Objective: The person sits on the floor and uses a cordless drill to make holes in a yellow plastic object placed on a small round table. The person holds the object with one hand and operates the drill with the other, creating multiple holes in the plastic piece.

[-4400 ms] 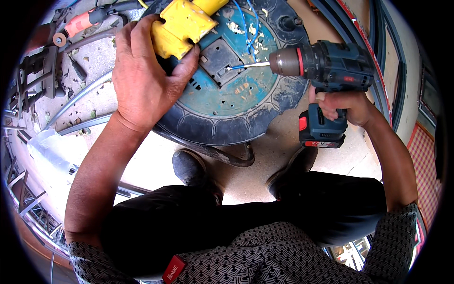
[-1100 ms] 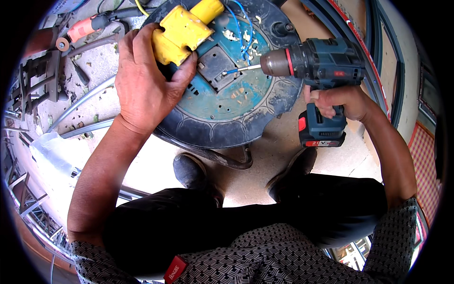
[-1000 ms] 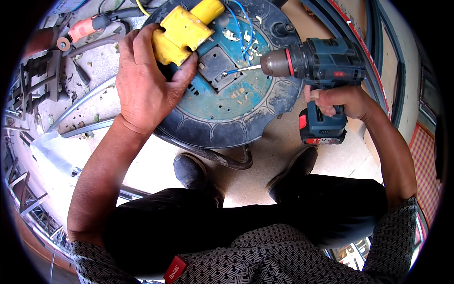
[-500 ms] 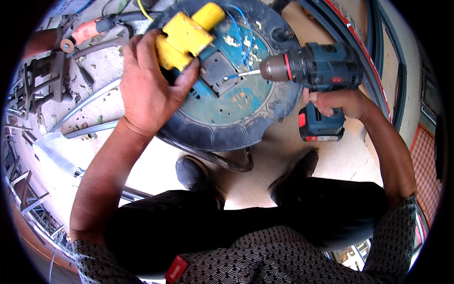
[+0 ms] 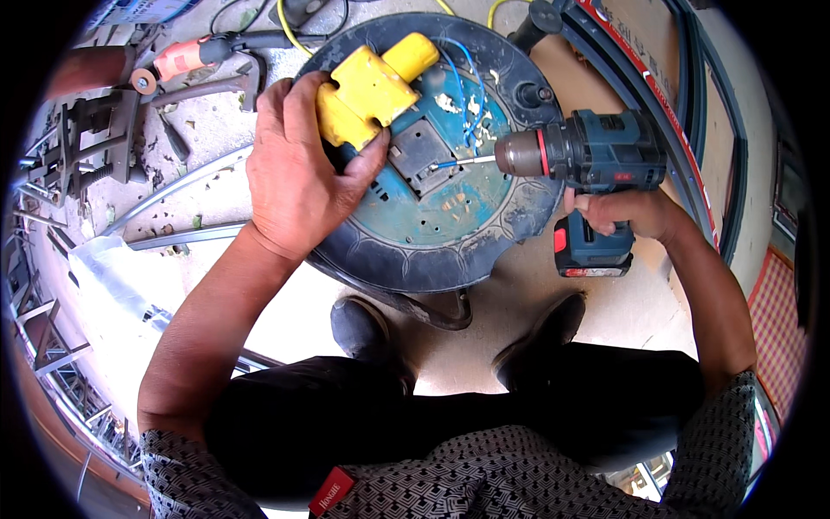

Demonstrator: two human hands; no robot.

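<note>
While the left hand [image 5: 298, 186] clasps the yellow housing [image 5: 372, 91] over the black-rimmed disc [image 5: 415, 273] and the right hand [image 5: 629, 212] grips the cordless drill [image 5: 605, 154], work appears part-done, the bit [image 5: 467, 162] chucked and possibly touching the grey plate [image 5: 413, 149], blue wire [image 5: 482, 97] yet unsecured.

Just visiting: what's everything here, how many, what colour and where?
Round disc: one, black and teal, upper centre
Cordless drill: one, blue and black, right
Bit: one, silver and blue, in the drill
Yellow block: one, yellow, over the disc
Square plate: one, grey, mid-disc
Wire: count unclear, blue, on the disc
Grinder: one, orange and black, upper left
Metal pieces: many, dark, left
Rails: at least two, silver, left
Plastic sheet: one, clear, left
Frames: several, dark grey, upper right
Checked cloth: one, red and cream, right edge
Shoes: two, dark, lower centre
Trousers: one pair, black, bottom
Left grip: one, bare, holding yellow block
Right grip: one, bare, around drill
</note>
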